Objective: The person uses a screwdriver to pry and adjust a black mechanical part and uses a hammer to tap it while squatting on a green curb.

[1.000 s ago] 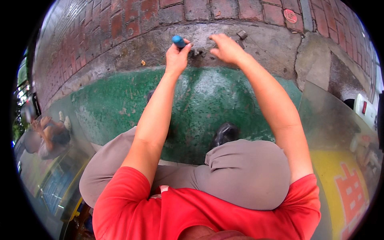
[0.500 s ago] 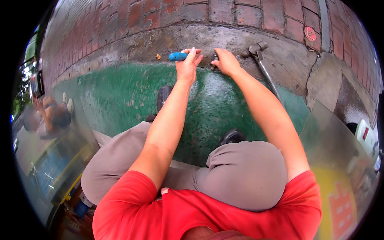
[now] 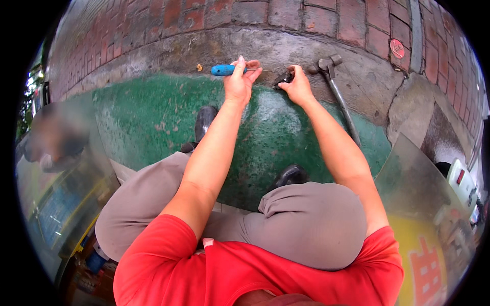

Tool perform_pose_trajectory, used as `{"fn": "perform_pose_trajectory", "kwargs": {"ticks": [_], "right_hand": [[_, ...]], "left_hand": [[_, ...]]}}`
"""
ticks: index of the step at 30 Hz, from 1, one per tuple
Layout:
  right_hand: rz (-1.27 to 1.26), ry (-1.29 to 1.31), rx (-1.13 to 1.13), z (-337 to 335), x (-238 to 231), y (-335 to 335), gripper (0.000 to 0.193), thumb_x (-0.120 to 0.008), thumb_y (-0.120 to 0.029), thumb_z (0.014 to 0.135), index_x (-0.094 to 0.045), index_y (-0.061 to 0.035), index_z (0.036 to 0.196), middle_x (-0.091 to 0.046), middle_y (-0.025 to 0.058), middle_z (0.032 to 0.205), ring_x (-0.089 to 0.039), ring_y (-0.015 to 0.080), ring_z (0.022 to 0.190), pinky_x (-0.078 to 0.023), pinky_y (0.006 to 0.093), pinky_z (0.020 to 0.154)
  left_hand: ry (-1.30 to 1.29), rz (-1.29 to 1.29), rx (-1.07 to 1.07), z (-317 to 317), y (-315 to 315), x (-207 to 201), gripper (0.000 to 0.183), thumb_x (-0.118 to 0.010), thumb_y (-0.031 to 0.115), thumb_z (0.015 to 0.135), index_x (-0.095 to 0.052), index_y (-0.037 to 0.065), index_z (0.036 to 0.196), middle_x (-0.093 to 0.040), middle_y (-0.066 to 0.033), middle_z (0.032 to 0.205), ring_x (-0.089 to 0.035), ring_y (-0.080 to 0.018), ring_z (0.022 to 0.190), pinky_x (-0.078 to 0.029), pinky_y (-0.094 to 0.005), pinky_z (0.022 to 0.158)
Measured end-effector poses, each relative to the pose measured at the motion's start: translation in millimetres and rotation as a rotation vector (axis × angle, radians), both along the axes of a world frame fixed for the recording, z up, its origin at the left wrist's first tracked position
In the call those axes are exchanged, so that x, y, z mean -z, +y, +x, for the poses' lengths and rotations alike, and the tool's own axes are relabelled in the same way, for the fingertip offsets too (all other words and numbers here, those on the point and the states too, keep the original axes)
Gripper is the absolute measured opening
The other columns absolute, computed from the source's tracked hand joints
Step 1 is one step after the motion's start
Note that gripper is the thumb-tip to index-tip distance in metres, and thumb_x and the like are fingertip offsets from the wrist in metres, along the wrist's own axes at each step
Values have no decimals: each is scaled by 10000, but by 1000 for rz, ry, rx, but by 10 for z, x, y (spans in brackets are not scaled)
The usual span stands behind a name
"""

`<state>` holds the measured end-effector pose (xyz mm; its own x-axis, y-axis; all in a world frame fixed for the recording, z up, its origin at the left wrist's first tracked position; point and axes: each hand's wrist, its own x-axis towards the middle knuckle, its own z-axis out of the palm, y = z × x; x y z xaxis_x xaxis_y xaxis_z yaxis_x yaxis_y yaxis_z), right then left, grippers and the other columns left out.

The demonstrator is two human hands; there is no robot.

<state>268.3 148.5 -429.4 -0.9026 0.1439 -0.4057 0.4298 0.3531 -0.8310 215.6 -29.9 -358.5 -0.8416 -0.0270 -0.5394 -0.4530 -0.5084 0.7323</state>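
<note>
My left hand [image 3: 239,85] is closed around a screwdriver with a blue handle [image 3: 220,70]. Its thin shaft points right, toward my other hand. A small dark metal part [image 3: 284,78] sits between the thumb and fingers of my right hand [image 3: 299,88], low over the concrete strip by the green edge. What kind of part it is, I cannot make out. Between the shaft's tip and the part there seems to be a small gap. To the right of that hand lies a hammer [image 3: 341,96], its head on the concrete and its metal handle slanting down onto the green floor.
Green painted floor [image 3: 153,120] lies before my feet, bordered by a grey concrete strip [image 3: 178,51] and red brick paving [image 3: 219,13]. Clear panels stand at both sides, with a white device [image 3: 461,184] at the far right. Another person [image 3: 56,137] appears blurred at left.
My right hand has shifted slightly right and turned, so more of the dark part shows. The screwdriver has moved a little left, and its shaft is now visible past my fingers.
</note>
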Motion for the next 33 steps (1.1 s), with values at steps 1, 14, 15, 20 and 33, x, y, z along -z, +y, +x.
{"fn": "perform_pose_trajectory", "kwargs": {"ticks": [1, 14, 15, 20, 33], "right_hand": [[-21, 19, 2, -11, 2, 33, 633, -844, -111, 676, -532, -25, 1219, -634, 206, 1138, -617, 336, 1089, -489, 402, 940], [-10, 29, 72, 136, -11, 237, 533, -847, -168, 695, -598, -22, 1143, -667, 157, 1011, -650, 269, 941, -514, 371, 857], [32, 93, 52, 176, 7, 244, 535, -840, -166, 703, -598, -27, 1159, -666, 164, 1029, -652, 286, 961, -514, 378, 868], [127, 146, -57, 237, -48, 244, 533, -811, -159, 733, -592, -50, 1207, -639, 174, 1119, -630, 344, 1040, -510, 402, 905], [168, 197, -150, 205, -163, 132, 523, -791, -181, 760, -552, -32, 1201, -635, 210, 1116, -608, 383, 1070, -496, 449, 907]], "left_hand": [[17, -3, -6, -24, -6, -18, 245, -509, 251, 1021, -544, 22, 939, -642, -201, 1027, -647, -354, 1032, -550, -496, 915], [119, 16, -2, -99, -60, -182, 181, -558, 207, 1002, -518, 32, 1023, -646, -174, 1016, -656, -297, 977, -572, -469, 869], [112, 21, 9, -75, -43, -175, 183, -557, 208, 1002, -518, 30, 1025, -646, -178, 1016, -657, -299, 975, -572, -469, 870], [98, 32, 63, 77, 35, -164, 196, -554, 209, 1003, -511, 20, 1035, -647, -192, 1014, -660, -312, 976, -571, -473, 872], [130, -37, 206, 222, 246, -255, 184, -523, 191, 1014, -527, 8, 997, -657, -195, 980, -660, -357, 1035, -571, -485, 901]]}}
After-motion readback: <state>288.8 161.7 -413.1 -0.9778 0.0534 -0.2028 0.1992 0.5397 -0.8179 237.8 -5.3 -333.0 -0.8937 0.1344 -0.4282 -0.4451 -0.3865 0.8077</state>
